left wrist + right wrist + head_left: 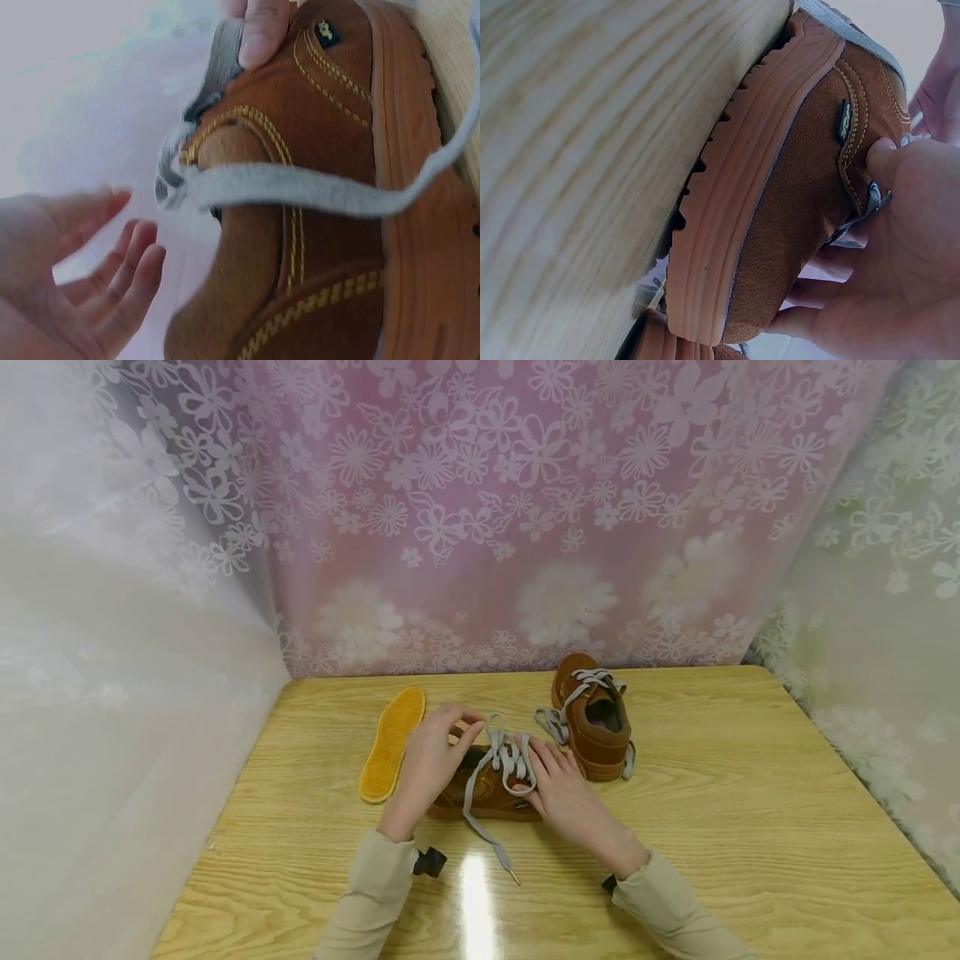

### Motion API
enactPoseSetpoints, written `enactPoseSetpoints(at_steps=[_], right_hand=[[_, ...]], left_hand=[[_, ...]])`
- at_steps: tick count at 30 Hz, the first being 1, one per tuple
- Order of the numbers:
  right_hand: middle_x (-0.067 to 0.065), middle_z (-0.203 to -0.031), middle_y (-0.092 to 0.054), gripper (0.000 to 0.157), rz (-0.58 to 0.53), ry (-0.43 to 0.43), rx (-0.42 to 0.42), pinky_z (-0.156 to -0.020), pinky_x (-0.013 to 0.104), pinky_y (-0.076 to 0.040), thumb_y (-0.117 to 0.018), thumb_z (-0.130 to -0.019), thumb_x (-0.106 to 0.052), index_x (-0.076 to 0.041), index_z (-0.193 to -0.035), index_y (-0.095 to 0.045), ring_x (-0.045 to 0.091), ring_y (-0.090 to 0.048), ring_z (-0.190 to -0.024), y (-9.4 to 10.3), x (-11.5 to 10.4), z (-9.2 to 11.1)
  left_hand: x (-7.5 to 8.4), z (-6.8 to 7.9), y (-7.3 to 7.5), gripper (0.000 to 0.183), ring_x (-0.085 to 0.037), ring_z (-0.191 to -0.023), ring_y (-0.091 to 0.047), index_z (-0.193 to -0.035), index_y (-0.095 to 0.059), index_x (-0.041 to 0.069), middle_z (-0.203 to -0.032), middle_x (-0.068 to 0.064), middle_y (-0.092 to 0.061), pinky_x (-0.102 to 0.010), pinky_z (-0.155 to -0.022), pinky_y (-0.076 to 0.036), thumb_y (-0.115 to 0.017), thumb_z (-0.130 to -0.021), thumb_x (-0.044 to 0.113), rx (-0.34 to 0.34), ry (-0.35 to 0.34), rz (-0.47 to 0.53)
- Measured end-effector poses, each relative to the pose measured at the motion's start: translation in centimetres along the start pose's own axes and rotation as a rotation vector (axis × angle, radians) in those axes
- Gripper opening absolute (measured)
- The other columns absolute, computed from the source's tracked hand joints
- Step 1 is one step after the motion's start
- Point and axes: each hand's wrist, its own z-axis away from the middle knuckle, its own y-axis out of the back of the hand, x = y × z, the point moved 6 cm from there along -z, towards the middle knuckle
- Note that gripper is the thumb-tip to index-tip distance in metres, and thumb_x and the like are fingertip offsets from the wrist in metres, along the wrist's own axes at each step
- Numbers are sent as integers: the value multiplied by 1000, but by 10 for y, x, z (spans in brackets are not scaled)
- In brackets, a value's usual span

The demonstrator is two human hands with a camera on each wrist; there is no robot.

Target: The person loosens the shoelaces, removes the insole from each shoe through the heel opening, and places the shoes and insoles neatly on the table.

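Note:
A brown shoe (pixel 487 793) with grey laces stands on the table, its toe to the right. My right hand (pixel 562 789) holds its front part, with the thumb (pixel 885 161) on the near side and the other fingers over the toe and far side. Beside the shoe's opening is my left hand (pixel 435 756), its fingers bent loosely. In the left wrist view a gap shows between these fingers (pixel 142 262) and the knotted grey lace (pixel 174 180). One lace end (pixel 487 835) hangs down the near side onto the table.
A second brown shoe (pixel 600 735), laces loose, stands behind and to the right, close to the held one. Left of the hands lies a yellow insole (pixel 393 743). Patterned curtains (pixel 510 527) enclose the wooden table (pixel 750 827) at the back and sides.

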Motion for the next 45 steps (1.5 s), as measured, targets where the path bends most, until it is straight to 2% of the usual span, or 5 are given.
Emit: enactPoseSetpoints(at_steps=[5,22,29,34,45], right_hand=[[26,-159,-33,70,11,18,14,-110,66,-34,-60,-104,-28,4,-157,-29,49,-37,-142,0,1,2],[25,-159,-33,70,29,16,11,-111,65,-33,-59,-104,-29,0,-159,-27,48,-37,-142,3,1,2],[27,-158,-33,68,40,12,-15,-110,65,-34,-59,-104,-27,5,-156,-30,49,-38,-141,1,-1,2],[28,-158,-34,67,34,9,-28,-110,65,-35,-60,-104,-26,8,-155,-32,50,-38,-141,-1,-2,2],[28,-158,-33,68,44,10,-30,-110,66,-34,-58,-105,-28,7,-156,-29,50,-37,-141,-1,0,1]], left_hand=[[17,6,-15,18,-14,-81,-67,-103,-75,17,-111,-4,-66,-24,-61,-52,-70,-97,33,-41,-117,-109],[17,9,-15,12,-11,-58,-59,-84,-75,19,-94,-2,-67,-18,-44,-38,-82,-88,29,53,-82,-351],[18,-5,-6,12,-10,-65,-66,-97,-73,14,-82,2,-71,-19,-50,-47,-70,-98,26,97,11,-124],[30,-19,4,22,-14,-74,-72,-107,-70,8,-87,-1,-75,-27,-65,-59,-61,-104,28,187,-43,84],[33,-12,-14,18,-15,-82,-70,-107,-74,15,-94,1,-75,-30,-71,-57,-70,-98,30,-60,-117,-113]])
